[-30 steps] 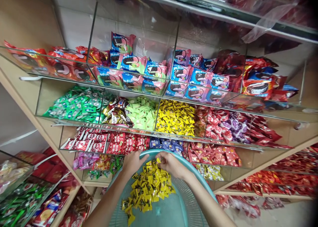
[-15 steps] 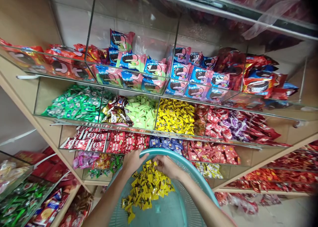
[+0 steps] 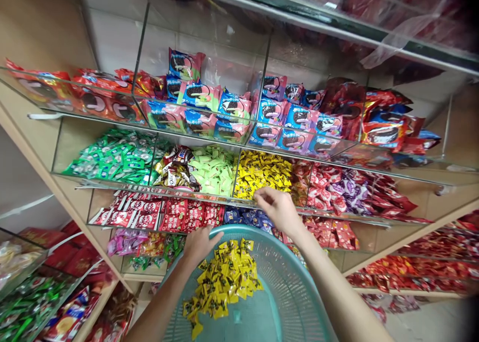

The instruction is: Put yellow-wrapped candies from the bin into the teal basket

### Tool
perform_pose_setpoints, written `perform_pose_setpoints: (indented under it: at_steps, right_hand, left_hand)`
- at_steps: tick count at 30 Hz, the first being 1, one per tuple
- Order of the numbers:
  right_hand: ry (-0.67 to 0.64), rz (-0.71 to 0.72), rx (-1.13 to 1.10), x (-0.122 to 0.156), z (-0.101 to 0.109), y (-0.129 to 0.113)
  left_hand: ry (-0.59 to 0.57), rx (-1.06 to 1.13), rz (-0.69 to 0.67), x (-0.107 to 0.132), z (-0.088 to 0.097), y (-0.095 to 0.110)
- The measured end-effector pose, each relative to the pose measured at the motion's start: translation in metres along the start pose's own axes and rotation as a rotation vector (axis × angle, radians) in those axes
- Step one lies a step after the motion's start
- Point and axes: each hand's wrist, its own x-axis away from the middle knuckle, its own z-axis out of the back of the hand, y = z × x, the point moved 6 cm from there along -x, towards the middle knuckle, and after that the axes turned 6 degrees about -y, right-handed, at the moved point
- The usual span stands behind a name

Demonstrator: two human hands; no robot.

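My left hand [image 3: 201,245] grips the far rim of a teal plastic basket [image 3: 239,327], with the thumb along the rim. Inside lies a pile of yellow-wrapped candies [image 3: 224,277], heaped toward the left and far side. My right hand [image 3: 279,210] is raised beyond the basket, at the front edge of the shelf bin of yellow candies [image 3: 264,170]. Its fingers are loosely bent, and no candy shows in them. The palm side is partly hidden.
Clear bin walls divide the shelf. Green-wrapped candies [image 3: 116,155] and pale green packets [image 3: 213,170] are to the left; red and purple candies [image 3: 352,192] to the right. Blue-pink cookie packs [image 3: 198,95] fill the tier above. Blue packets [image 3: 249,218] lie below the yellow bin.
My right hand has risen from the candies in the basket to the front of the yellow bin. My left hand keeps its hold on the rim.
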Motion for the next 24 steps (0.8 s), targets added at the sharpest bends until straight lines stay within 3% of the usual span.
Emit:
perform_pose_setpoints:
  at_steps: [3,8,16,24]
  right_hand:
    - [0.029,-0.151,0.093,-0.019,0.015,0.035]
    - [-0.219,-0.408,0.234,-0.034,0.002,0.082]
    - [-0.304,-0.459,0.295,-0.035,-0.001,0.079]
    - [-0.198,-0.386,0.260,-0.033,0.000,0.075]
  left_hand:
    - [-0.015,0.025,0.009,0.001,0.001,0.000]
    - [-0.029,0.042,0.024,0.002,0.003,0.000]
    - [0.003,0.036,0.003,0.000,0.000,-0.002]
    - [0.000,0.043,-0.001,0.000,0.000,-0.001]
